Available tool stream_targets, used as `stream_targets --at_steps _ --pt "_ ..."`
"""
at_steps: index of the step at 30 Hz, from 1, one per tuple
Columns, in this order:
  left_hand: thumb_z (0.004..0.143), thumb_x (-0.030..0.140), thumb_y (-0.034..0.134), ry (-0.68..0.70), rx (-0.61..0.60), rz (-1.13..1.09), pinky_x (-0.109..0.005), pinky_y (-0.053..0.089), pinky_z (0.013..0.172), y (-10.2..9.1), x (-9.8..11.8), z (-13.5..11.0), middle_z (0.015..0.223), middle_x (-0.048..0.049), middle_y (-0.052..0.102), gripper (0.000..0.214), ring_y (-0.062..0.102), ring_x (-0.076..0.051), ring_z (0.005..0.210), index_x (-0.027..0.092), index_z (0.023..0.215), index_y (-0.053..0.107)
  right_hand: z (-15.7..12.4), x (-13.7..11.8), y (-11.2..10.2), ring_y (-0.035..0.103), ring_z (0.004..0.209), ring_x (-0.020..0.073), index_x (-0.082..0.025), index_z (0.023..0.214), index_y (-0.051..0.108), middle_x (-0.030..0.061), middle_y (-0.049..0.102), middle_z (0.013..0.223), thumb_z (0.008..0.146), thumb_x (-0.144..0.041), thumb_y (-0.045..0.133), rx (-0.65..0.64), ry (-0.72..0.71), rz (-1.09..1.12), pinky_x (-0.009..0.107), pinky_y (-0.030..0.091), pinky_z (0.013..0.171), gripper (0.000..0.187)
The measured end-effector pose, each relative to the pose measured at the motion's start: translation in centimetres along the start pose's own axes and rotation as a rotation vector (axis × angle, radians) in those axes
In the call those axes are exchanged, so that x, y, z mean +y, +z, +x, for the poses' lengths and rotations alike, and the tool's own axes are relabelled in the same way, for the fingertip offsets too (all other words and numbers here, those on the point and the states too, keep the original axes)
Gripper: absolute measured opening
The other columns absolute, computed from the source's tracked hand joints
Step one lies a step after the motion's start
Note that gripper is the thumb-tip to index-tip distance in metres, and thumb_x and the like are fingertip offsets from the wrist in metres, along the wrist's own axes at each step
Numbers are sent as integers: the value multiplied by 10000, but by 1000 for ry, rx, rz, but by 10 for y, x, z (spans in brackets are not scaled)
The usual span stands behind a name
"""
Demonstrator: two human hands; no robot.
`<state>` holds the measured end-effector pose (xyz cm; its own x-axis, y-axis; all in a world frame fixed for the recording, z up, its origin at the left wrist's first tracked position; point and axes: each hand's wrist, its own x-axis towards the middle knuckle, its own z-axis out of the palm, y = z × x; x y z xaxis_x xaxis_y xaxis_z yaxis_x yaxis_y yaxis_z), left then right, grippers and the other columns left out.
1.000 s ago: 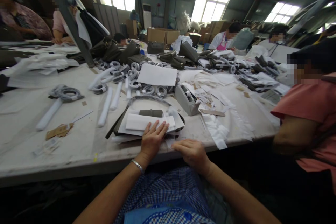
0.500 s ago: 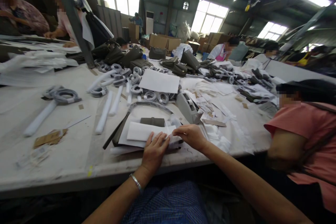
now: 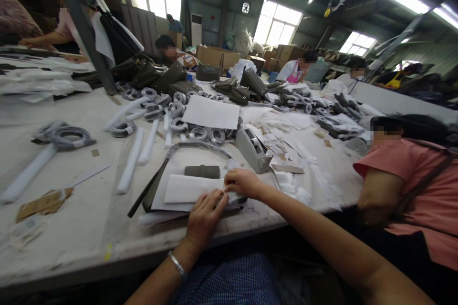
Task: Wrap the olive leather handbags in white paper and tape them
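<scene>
My left hand, a silver bracelet at its wrist, lies with fingers stretched out over the front right part of a folded white padding sheet. Beside those fingertips, my right hand is closed in a pinch at the sheet's right end; whatever it pinches is too small to make out. Under the padding is a dark olive bag, mostly covered by white sheets. Its flap-like olive piece shows behind the padding, and a wrapped strap arches at the back.
A grey tape dispenser stands behind my right hand. Wrapped strap coils, white foam rolls and brown card tags lie leftward. Olive bags are heaped farther back. A co-worker in a pink top sits at right.
My right hand has moved down and in towards my left fingertips at the padding's right end. My left hand still rests on the sheet. The whole view has shifted slightly.
</scene>
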<state>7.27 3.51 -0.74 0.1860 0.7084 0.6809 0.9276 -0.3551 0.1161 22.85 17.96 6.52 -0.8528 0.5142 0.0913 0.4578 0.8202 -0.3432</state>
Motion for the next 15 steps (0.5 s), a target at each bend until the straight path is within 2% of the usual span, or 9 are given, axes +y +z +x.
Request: stream_targets --at_steps 6,10,13,15 --pt "986 155 453 68 6 23 -379 477 1009 0 -2 -1 1289 -49 672 292 641 -231 1160 219 1195 647 -3 -1 9 604 789 152 -201 798 691 3 673 805 799 -210 779 58 56 36 233 417 672 88" --pt "981 152 454 39 -39 26 -384 495 980 2 -2 -1 1281 -46 676 303 651 -238 1143 203 1218 635 -10 -1 12 604 754 142 -189 791 686 1 662 787 803 -177 763 138 95 78 230 438 679 79" --pt "963 124 465 26 -59 11 -381 502 969 2 -2 1 1273 -52 681 322 652 -239 1142 193 1232 627 -16 11 -4 626 765 138 -194 852 708 14 686 843 869 -188 684 223 142 106 235 470 726 30" --pt "948 98 469 21 -67 2 -383 498 977 1 -2 1 1274 -60 679 342 647 -244 1151 189 1238 626 -21 29 -24 647 846 153 -206 930 721 32 708 930 910 -230 627 361 300 132 253 483 813 99"
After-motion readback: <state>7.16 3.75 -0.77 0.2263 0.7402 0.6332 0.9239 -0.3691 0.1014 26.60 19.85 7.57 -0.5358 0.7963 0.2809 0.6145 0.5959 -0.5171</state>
